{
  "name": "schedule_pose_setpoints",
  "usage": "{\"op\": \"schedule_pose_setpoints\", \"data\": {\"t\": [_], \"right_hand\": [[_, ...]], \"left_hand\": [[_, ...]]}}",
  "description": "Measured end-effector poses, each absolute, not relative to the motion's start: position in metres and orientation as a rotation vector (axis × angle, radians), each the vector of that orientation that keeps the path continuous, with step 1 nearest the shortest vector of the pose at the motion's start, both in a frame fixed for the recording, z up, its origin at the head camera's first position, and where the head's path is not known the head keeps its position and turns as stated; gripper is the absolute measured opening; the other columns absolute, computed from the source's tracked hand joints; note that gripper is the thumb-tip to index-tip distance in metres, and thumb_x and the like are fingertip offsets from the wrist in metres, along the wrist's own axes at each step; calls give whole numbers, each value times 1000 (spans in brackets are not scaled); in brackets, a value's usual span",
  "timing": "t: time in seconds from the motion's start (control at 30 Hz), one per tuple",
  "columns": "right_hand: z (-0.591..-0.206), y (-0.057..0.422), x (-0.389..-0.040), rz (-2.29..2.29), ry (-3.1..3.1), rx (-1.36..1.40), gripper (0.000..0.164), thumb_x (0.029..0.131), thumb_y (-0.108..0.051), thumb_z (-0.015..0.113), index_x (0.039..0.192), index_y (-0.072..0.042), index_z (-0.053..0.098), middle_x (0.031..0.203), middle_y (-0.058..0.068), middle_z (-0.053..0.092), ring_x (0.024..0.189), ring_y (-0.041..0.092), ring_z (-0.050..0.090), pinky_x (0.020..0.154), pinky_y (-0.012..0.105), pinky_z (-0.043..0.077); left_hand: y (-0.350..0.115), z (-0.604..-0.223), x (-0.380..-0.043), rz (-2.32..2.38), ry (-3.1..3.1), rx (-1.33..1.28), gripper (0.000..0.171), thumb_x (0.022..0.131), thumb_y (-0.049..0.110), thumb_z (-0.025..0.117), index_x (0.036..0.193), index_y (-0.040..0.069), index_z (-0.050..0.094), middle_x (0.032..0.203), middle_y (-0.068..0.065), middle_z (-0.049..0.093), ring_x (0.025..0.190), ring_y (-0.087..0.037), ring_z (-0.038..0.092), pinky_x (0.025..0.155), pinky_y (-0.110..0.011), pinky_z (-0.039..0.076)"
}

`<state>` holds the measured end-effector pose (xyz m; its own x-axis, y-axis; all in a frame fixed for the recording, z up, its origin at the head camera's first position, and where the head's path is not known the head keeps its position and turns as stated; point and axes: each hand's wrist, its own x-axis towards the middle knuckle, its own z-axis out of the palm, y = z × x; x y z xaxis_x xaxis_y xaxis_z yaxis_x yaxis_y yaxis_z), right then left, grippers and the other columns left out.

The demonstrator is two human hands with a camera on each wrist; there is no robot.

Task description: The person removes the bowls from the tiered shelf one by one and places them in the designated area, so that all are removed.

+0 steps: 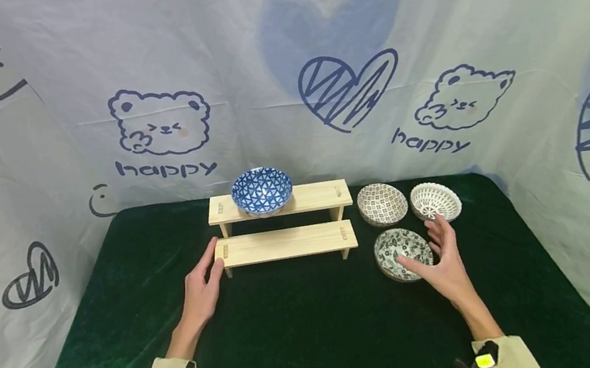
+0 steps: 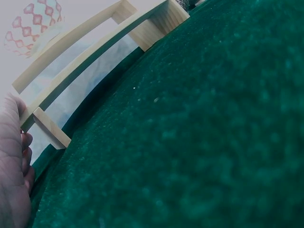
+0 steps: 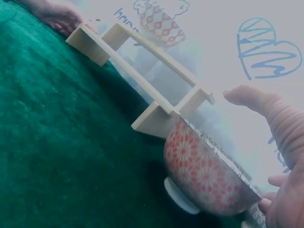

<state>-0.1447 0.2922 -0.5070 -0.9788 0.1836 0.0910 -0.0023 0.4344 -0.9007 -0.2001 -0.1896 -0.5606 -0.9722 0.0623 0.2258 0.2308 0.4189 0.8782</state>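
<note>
A two-step wooden stand (image 1: pixel 286 243) is held at the left end of its lower step by my left hand (image 1: pixel 201 291), thumb at the front corner and fingers toward the back. On the upper step sits a blue-and-white bowl (image 1: pixel 262 190), red-patterned outside in the wrist views. My right hand (image 1: pixel 446 264) spreads over the right side of a bowl with a dark floral inside (image 1: pixel 395 251). Its thumb reaches over the bowl's inside, the other fingers beside the far right rim. Red flowers cover that bowl's outer wall (image 3: pixel 204 173), above a white foot.
Behind the floral bowl stand a brown-checked bowl (image 1: pixel 382 204) and a white ribbed bowl (image 1: pixel 438 196), right of the stand. Dark green cloth (image 1: pixel 316 332) covers the table. A white printed curtain (image 1: pixel 246 40) hangs round the back and sides.
</note>
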Motion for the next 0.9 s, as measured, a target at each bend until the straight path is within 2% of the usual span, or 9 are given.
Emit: {"op": "schedule_pose_setpoints", "data": {"t": [0.13, 0.23, 0.37, 0.43, 0.63, 0.83, 0.9], "right_hand": [[-500, 286, -152, 1529, -2499, -107, 113, 85, -20, 87, 167, -16, 9, 170, 12, 26, 157, 30, 22, 125, 57, 21], [-496, 280, -156, 1519, -2456, -47, 104, 85, -17, 86, 163, -12, 18, 168, 8, 31, 157, 26, 22, 126, 56, 18], [-492, 268, -161, 1546, -2398, 63, 88, 85, -12, 84, 155, -8, 30, 165, 7, 36, 155, 25, 25, 125, 57, 18], [-490, 262, -164, 1567, -2389, 126, 86, 86, -11, 84, 154, -6, 31, 164, 9, 35, 155, 27, 26, 124, 59, 20], [-482, 235, -175, 1584, -2447, 296, 96, 87, -14, 83, 163, -11, 23, 169, 10, 30, 157, 33, 25, 124, 61, 23], [-472, 206, -187, 1581, -2501, 434, 108, 85, -19, 87, 167, -15, 18, 172, 8, 27, 158, 28, 25, 127, 54, 24], [-470, 199, -192, 1583, -2498, 477, 109, 83, -18, 88, 167, -12, 18, 172, 10, 27, 158, 28, 26, 126, 53, 25]], "left_hand": [[-190, -560, -201, -1590, -2506, -256, 55, 113, 29, 48, 162, 8, 38, 167, -8, 37, 154, -31, 35, 124, -60, 26], [-190, -561, -201, -1589, -2507, -251, 55, 113, 30, 48, 162, 8, 38, 167, -7, 38, 154, -30, 35, 124, -59, 26], [-190, -562, -201, -1586, -2507, -255, 55, 113, 29, 48, 162, 8, 38, 166, -8, 38, 154, -31, 35, 124, -59, 27], [-190, -562, -201, -1584, -2507, -256, 54, 113, 28, 48, 162, 8, 38, 166, -8, 38, 154, -30, 35, 124, -59, 27], [-189, -561, -201, -1579, -2516, -256, 54, 113, 29, 48, 162, 8, 38, 167, -7, 38, 154, -31, 35, 124, -59, 27], [-190, -562, -201, -1569, -2520, -244, 54, 113, 28, 48, 162, 9, 38, 166, -6, 38, 154, -29, 36, 123, -58, 28], [-190, -562, -201, -1565, -2520, -246, 54, 113, 28, 48, 162, 9, 38, 166, -5, 39, 153, -28, 36, 123, -58, 28]]}}
